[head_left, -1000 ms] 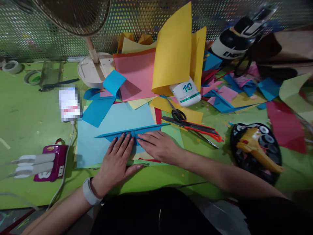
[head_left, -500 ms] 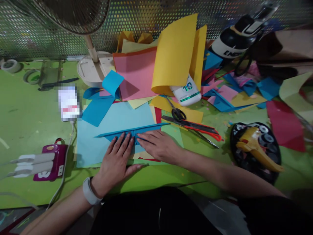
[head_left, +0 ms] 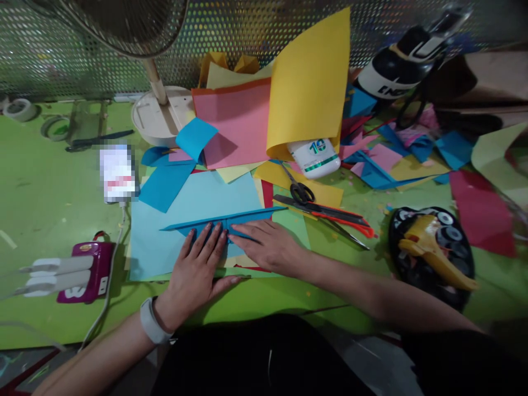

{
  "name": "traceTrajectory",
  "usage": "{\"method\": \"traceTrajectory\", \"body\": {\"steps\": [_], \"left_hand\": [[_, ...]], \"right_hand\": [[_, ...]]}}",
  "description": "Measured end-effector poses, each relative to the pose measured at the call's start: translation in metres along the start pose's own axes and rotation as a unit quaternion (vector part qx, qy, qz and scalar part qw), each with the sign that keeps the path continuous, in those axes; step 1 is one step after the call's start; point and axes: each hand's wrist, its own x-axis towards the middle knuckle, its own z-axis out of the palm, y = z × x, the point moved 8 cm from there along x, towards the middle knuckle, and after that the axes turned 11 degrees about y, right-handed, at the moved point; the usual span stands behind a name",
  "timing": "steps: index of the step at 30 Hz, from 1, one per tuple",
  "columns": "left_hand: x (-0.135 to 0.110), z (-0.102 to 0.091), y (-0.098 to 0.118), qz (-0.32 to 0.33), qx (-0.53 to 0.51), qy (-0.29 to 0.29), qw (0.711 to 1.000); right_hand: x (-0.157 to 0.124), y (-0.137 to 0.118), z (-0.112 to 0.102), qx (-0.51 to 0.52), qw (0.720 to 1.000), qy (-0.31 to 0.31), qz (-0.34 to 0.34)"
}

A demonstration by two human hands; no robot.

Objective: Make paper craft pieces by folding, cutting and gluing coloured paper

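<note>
A folded dark-blue paper (head_left: 243, 216) lies across a stack of light-blue sheets (head_left: 152, 253), its long narrow upper edge slightly raised. My left hand (head_left: 197, 268) rests flat on the left part of the fold, fingers stretched out and thumb to the side. Against the right part lies my right hand (head_left: 270, 245), fingers extended and pressing down on the paper. Both palms cover part of the fold's lower side. Just right of it are scissors (head_left: 303, 193) with black handles and a red-edged cutter knife (head_left: 330, 212).
Behind stand a fan (head_left: 160, 113), a pink sheet (head_left: 235, 124), a curled yellow sheet (head_left: 309, 88) and a white bottle (head_left: 315, 157). Right is a tape dispenser (head_left: 433, 253) near coloured scraps. Left are a phone (head_left: 119, 173) and a purple plug adapter (head_left: 88, 275) with cables.
The curled yellow sheet and the blue curled strip at the back have swung to the right. My hands have hardly moved on the folded paper.
</note>
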Motion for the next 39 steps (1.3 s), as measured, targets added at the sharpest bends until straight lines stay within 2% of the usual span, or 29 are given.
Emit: {"method": "traceTrajectory", "body": {"steps": [16,24,27,30,32,33,34,36,38,39], "left_hand": [[-0.003,0.001,-0.001,0.016,-0.005,-0.010,1.000],[-0.018,-0.015,-0.013,0.016,0.019,-0.028,0.999],[-0.024,-0.015,-0.015,0.022,0.023,-0.035,0.999],[-0.027,-0.014,-0.015,0.025,0.029,-0.028,0.999],[-0.027,-0.012,-0.015,0.027,0.029,-0.025,0.999],[-0.027,-0.012,-0.015,0.028,0.029,-0.024,0.999],[-0.027,-0.011,-0.015,0.028,0.028,-0.023,0.999],[-0.027,-0.011,-0.015,0.028,0.027,-0.016,0.999],[-0.028,-0.010,-0.015,0.029,0.027,-0.008,0.999],[-0.028,-0.010,-0.015,0.029,0.026,-0.003,0.999]], "right_hand": [[0.005,-0.009,-0.007,0.005,0.999,0.018,-0.044],[0.002,-0.009,-0.004,0.021,0.999,0.017,-0.037],[0.002,-0.003,-0.005,0.056,0.998,0.020,-0.006],[0.012,0.012,-0.015,0.117,0.989,0.022,0.090],[0.020,0.028,-0.015,0.157,0.967,-0.012,0.201],[0.023,0.035,-0.010,0.182,0.945,-0.054,0.265],[0.024,0.039,0.000,0.216,0.914,-0.113,0.324],[0.022,0.034,0.024,0.308,0.823,-0.246,0.408],[0.024,0.024,0.043,0.371,0.743,-0.332,0.447],[0.027,0.021,0.050,0.382,0.721,-0.355,0.456]]}}
